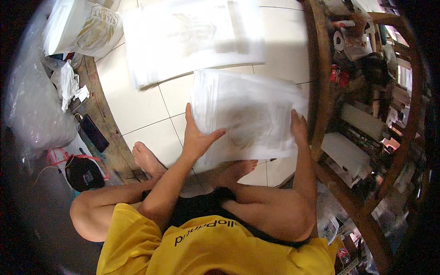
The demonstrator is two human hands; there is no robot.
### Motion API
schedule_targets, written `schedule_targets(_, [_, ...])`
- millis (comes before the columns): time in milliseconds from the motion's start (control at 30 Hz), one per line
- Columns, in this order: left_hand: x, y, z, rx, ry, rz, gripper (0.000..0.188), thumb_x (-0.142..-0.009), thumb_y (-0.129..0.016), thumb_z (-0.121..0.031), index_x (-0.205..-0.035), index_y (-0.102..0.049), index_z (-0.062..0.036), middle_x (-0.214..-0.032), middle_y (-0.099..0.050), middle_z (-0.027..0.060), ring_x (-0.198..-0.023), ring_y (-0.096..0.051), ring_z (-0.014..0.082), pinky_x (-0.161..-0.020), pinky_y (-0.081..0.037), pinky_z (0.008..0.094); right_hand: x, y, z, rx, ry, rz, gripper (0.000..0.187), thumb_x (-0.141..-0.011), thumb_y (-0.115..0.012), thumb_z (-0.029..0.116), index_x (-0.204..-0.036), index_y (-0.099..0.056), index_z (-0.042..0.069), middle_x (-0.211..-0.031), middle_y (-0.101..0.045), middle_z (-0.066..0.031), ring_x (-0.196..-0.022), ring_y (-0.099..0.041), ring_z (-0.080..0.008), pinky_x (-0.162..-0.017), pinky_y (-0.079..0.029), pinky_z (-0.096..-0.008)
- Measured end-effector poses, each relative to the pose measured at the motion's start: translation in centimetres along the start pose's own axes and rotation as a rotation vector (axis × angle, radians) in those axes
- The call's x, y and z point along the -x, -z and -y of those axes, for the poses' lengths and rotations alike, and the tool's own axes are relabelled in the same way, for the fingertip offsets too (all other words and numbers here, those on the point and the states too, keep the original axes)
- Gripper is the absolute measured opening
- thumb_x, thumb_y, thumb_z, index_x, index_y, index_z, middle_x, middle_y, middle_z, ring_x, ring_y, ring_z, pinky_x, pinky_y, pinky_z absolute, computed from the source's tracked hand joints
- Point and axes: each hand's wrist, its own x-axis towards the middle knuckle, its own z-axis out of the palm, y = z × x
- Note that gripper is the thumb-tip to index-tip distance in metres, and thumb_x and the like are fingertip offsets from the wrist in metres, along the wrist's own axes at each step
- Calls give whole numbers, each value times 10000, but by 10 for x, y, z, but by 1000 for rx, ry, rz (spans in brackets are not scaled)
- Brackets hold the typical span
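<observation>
A stack of thin, whitish, see-through plastic bags or sheets [243, 91] with a faint gold emblem is held above the tiles in front of me. My left hand [198, 137] grips its left side, the thumb spread over the top sheet and the index finger along the edge. At the right edge, my right hand [299, 126] has its fingers closed on the same stack. Just beyond lies a larger pile of similar printed sheets [156, 50] on the floor. Blur softens the held sheets.
White tiles [123, 101] surround the piles. On the left are a bundle of printed bags [96, 32], clear plastic wrap [39, 101], a phone [94, 133] and a black cap-like item [84, 173] on a wooden edge. A cluttered wooden rack [319, 78] stands close at right.
</observation>
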Motion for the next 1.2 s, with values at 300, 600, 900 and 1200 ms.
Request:
schedule_targets(300, [-4,-12,12,-81,17,-134,858,-892,-760,-398,-1488,-351,64,-1425,-463,352,-1294,-524,438,-1094,-421,478,-1,-9,16,-19,121,-35,762,-1040,-528,515,-1533,-394,-50,-1581,-411,-250,-1447,-404,-371,-1187,-319,-427])
schedule_targets(600, [-73,17,-58,-580,-839,-194,814,-837,-792,-443,-1425,-463,13,-1548,-361,288,-1420,-364,473,-1170,-338,537,27,-5,44,-17,178,68,749,-1041,-540,492,-1521,-405,-67,-1563,-439,-251,-1421,-438,-352,-1164,-348,-413])
schedule_targets(900, [-124,-3,-75,-1073,-756,316,329,-935,-669,-319,-1126,-660,-52,-1170,-698,132,-1133,-633,330,-1017,-466,496,10,15,12,48,222,153,707,-1003,-634,429,-1492,-445,-46,-1470,-528,-205,-1321,-520,-306,-1116,-401,-398])
schedule_targets(1200, [-82,11,-33,-399,-625,-468,621,-927,-710,-383,-1341,-549,52,-1325,-572,252,-1246,-503,413,-1060,-391,507,-12,11,-16,238,288,66,666,-984,-699,331,-1482,-442,-29,-1370,-613,-157,-1214,-598,-264,-1078,-444,-394])
